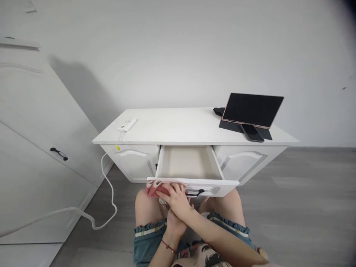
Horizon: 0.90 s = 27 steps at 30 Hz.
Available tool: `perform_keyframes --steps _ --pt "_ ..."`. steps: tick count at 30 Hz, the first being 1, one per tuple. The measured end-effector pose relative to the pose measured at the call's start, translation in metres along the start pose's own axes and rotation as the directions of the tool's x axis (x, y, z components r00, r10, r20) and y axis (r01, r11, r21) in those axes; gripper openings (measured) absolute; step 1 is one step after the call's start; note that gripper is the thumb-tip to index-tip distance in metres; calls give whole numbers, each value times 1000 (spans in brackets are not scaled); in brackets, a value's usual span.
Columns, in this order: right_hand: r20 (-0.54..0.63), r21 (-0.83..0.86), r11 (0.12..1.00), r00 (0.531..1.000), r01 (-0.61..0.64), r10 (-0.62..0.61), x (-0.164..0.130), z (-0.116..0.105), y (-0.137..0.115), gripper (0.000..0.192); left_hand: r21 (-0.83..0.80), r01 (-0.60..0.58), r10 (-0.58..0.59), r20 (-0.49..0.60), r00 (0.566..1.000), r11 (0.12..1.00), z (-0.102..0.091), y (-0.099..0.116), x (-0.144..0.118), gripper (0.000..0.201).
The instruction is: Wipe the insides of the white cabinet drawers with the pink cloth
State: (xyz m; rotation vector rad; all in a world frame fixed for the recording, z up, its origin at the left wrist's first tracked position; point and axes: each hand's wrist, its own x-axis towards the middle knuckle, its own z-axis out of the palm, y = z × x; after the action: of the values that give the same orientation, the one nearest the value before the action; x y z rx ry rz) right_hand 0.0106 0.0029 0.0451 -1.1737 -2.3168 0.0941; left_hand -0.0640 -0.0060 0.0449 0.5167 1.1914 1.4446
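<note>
Left hand (171, 224), red thread bracelet at the wrist, is sitting nearest the camera, tucked under the right; can't tell its finger state. Right hand (175, 199) is lying on top, fingers together, pressing a crumpled pink cloth (154, 189) against the front panel of the open white wooden drawer (191, 183), just left of its black metal handle (195, 193). Further out on the white cabinet top (180, 128): white charger block (127, 125) at left, propped dark tablet (251, 110) and black phone (252, 132) at right.
</note>
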Motion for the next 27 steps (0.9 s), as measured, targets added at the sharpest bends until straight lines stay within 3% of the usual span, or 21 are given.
perform_keyframes --steps 3,5,7,10,14,16,22,25,27 --pt "-10 43 999 1000 23 -23 3 6 -5 43 15 -63 64 -71 995 998 -13 10 13 40" --pt "0 81 995 999 54 -55 1 5 3 38 -103 -27 24 -33 999 994 -14 0 11 36" --pt "1 99 993 998 68 -69 -5 1 17 35 -278 83 -66 68 995 957 -8 -20 3 33" --pt "-76 50 998 997 24 -20 -22 -8 40 32 -365 241 -181 191 965 900 3 -48 -11 32" --pt "-234 -53 994 969 -98 83 -48 -26 66 33 -523 498 -341 372 863 692 6 -57 -15 34" --pt "-302 -84 987 948 -134 102 -60 -37 79 37 -552 546 -371 404 836 630 5 -54 -13 36" --pt "-471 -99 972 870 -215 145 -92 -53 121 31 -598 559 -416 375 829 575 3 -54 -10 39" --pt "-508 -1 933 804 -361 311 -112 -42 136 28 -624 539 -428 337 839 566 3 -56 -10 39" --pt "-495 116 873 734 -474 465 -123 -27 139 25 -621 533 -434 321 842 574 3 -55 -10 39"
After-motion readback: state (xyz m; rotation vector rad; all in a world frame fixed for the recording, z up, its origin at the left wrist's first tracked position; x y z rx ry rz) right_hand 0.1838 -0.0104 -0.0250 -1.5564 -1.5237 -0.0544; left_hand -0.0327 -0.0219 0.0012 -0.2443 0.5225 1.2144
